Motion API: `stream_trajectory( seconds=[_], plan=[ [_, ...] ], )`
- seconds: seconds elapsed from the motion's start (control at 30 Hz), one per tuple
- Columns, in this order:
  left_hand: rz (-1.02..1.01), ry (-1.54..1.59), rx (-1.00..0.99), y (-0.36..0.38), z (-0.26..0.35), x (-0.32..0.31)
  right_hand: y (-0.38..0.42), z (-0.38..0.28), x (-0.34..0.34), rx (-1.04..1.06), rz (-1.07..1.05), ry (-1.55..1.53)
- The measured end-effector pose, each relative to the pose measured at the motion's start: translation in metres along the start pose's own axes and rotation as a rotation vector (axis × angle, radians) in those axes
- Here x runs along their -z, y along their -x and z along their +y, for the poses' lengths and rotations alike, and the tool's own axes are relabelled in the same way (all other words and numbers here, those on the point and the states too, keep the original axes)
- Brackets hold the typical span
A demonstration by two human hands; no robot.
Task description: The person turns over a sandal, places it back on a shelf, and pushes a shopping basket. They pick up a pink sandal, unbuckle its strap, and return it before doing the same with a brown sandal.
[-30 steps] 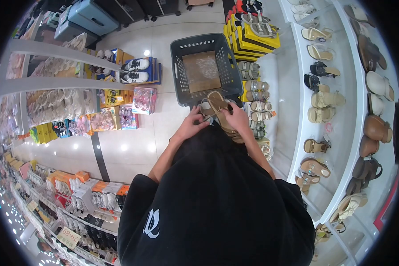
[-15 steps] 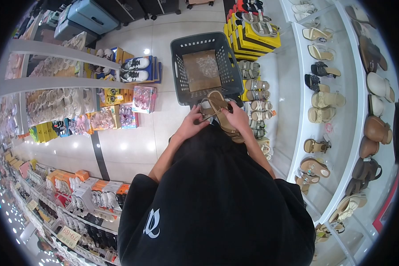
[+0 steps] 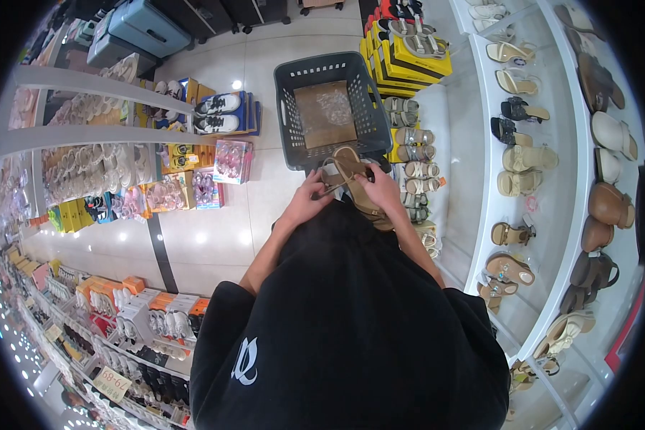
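A brown sandal (image 3: 350, 162) with a tan insole is held close in front of my body, at the near rim of a dark grey basket (image 3: 282, 143). My right hand (image 3: 381, 188) is closed on the sandal's right side. On the left, my left hand (image 3: 308, 201) pinches a thin brown strap of the sandal, drawn between the two hands. More brown sandal shows below, partly hidden by my right hand and black shirt. Inside the basket lie a piece of cardboard (image 3: 312, 122) and crumpled clear plastic (image 3: 337, 107).
White shelves (image 3: 480, 193) with rows of sandals run along the right. Yellow shoe boxes (image 3: 401, 72) are stacked beyond the basket's right side, with sandals on the floor below them. Shoe racks (image 3: 64, 140) and boxed sneakers (image 3: 218, 115) stand on the left. Blue suitcases (image 3: 147, 36) are at the back.
Both hands stay at the sandal and its strap with barely any movement. The whole view has shifted very slightly.
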State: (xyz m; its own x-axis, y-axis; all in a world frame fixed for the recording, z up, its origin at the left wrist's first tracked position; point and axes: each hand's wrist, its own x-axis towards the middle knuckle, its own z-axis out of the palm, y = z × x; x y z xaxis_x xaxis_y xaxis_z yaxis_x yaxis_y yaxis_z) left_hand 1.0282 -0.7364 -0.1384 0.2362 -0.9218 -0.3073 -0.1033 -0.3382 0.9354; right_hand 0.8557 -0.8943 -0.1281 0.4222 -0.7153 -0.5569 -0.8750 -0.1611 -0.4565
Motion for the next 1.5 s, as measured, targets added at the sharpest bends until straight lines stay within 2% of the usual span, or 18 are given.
stream_trajectory(
  seconds=[0.2, 0.3, 0.6, 0.7, 0.8, 0.9, 1.0, 1.1, 1.3, 1.4, 1.5],
  plan=[
    [0.0, 0.061, 0.006, -0.002, 0.007, 0.002, 0.002, 0.0, 0.002, 0.023, 0.037, -0.02],
    [0.12, -0.15, -0.032, 0.004, 0.033, 0.007, 0.006, -0.006, 0.008, 0.063, 0.108, 0.005],
    [0.268, -0.173, -0.252, 0.01, 0.087, 0.011, 0.034, -0.049, 0.046, 0.136, 0.125, 0.108],
    [0.383, -0.301, -0.332, 0.012, 0.097, 0.015, 0.04, -0.053, 0.048, 0.139, 0.118, 0.141],
    [0.342, -0.375, -0.399, 0.012, 0.104, 0.027, 0.049, -0.062, 0.054, 0.154, 0.088, 0.171],
    [0.207, -0.308, -0.296, 0.012, 0.104, 0.032, 0.053, -0.069, 0.056, 0.153, 0.061, 0.204],
    [0.292, -0.219, -0.207, 0.014, 0.112, 0.028, 0.055, -0.071, 0.058, 0.156, 0.044, 0.214],
    [0.337, -0.21, -0.264, 0.011, 0.1, 0.027, 0.055, -0.067, 0.055, 0.188, 0.059, 0.232],
    [0.276, -0.033, -0.052, 0.012, 0.095, 0.03, 0.058, -0.06, 0.05, 0.25, 0.1, 0.226],
    [0.297, 0.058, -0.013, 0.013, 0.094, 0.028, 0.06, -0.061, 0.049, 0.254, 0.098, 0.218],
    [0.274, 0.095, 0.148, 0.017, 0.101, 0.028, 0.062, -0.062, 0.05, 0.25, 0.084, 0.206]
  ],
)
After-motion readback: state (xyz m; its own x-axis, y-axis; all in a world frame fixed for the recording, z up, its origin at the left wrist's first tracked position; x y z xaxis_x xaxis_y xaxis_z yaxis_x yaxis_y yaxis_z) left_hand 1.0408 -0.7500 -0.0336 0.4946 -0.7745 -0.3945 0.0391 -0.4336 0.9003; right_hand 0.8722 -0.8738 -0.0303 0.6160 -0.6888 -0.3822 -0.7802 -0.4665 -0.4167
